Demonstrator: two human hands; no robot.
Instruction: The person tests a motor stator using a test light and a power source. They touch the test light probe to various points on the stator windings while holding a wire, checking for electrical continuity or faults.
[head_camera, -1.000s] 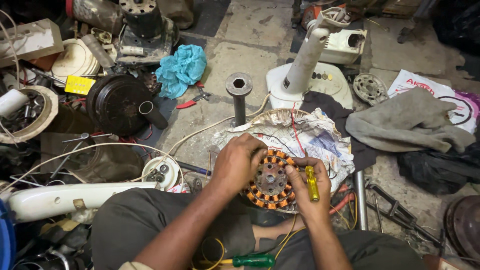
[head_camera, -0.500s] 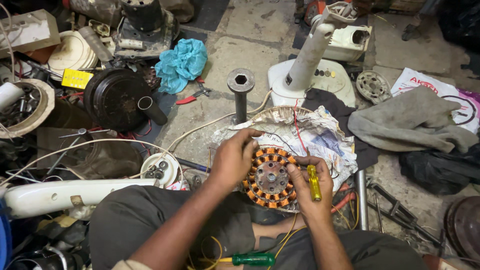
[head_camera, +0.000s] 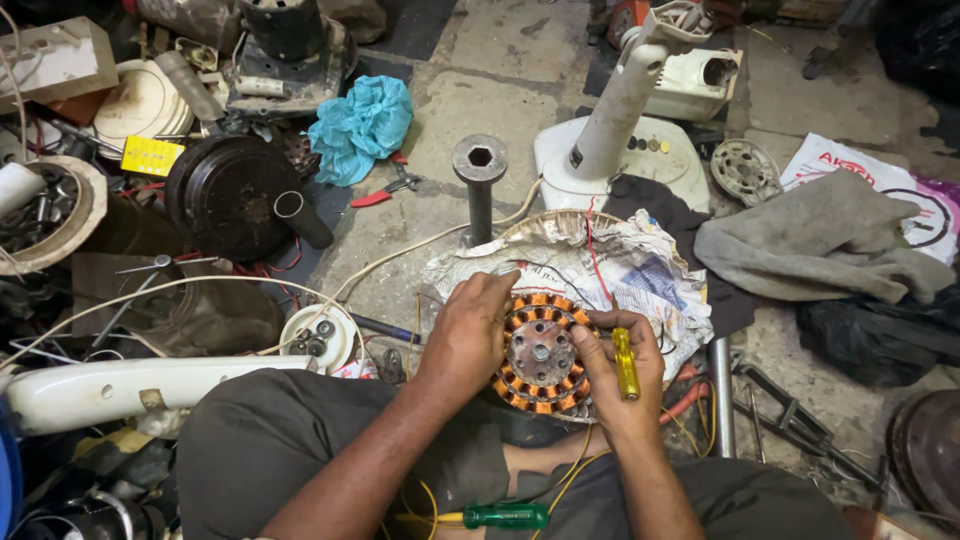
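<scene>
A round motor stator (head_camera: 541, 355), ringed with glossy copper windings around a dull grey perforated hub, is held over crumpled newspaper (head_camera: 610, 265) on the concrete floor (head_camera: 480, 90). The left hand (head_camera: 468, 330) is curled around its left edge; the right hand (head_camera: 615, 372) is closed on a slim yellow-handled screwdriver (head_camera: 625, 362) while touching the rim.

**Hidden and cut off**

The left hand (head_camera: 468, 335) covers the stator's (head_camera: 541, 354) nine o'clock side — those windings are out of sight. The yellow tool's (head_camera: 626, 364) tip is buried in the right hand (head_camera: 618, 378). At five o'clock a dark round part (head_camera: 925, 468) is cut by the edge.
</scene>
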